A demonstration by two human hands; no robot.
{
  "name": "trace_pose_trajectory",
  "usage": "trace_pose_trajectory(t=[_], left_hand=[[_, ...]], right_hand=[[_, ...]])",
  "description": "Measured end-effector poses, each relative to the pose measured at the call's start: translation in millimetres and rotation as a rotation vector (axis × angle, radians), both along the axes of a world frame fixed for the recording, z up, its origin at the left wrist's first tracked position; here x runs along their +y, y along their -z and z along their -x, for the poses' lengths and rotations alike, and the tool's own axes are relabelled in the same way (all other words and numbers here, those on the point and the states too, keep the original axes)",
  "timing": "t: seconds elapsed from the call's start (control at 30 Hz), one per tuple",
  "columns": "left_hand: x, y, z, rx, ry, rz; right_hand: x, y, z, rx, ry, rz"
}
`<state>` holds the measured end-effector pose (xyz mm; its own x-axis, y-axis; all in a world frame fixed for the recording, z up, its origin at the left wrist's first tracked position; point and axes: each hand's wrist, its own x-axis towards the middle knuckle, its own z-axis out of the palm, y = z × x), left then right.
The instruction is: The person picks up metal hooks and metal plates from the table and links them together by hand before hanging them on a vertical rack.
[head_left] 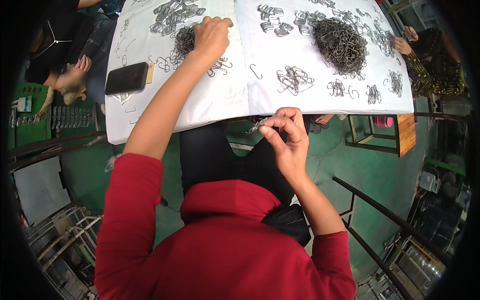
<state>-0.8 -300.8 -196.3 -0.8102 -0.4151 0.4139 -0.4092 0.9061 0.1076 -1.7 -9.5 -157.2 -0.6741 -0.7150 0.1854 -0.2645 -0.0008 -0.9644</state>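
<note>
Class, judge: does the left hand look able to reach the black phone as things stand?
Probably yes: the black phone lies uncovered on the table; wire hooks between it and the left hand seem too low to interfere.

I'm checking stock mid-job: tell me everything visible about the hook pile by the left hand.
The hook pile is a dark grey, metallic-looking tangle of bent wire heaped on the white table cover. Stray hooks spread from its near edge. The left hand hides part of it; finger contact is unclear.

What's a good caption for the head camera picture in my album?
Left hand at a pile of hooks, right hand pinching metal bits near a white table.
</note>
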Motion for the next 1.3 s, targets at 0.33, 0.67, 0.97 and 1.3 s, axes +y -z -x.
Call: trace_pose_trajectory(t=[0.33,0.67,0.97,1.3], left_hand=[[103.0,-12.1,-76.1,0.375,0.028,-1.509],[169.6,-49.3,-111.4,0.536,0.092,-1.334],[173.4,-41.0,-125.1,0.489,0.07,-1.215],[174.4,-34.0,-129.6,0.5,0.075,-1.284]], right_hand=[[-3.1,5.0,-5.7,0.038,0.028,-0.052],[-6.7,9.1,-10.2,0.025,0.047,-0.058],[-36.5,17.4,46.0,0.141,-0.056,-0.279],[-112.5,33.7,74.3,0.812,-0.094,-0.785]])
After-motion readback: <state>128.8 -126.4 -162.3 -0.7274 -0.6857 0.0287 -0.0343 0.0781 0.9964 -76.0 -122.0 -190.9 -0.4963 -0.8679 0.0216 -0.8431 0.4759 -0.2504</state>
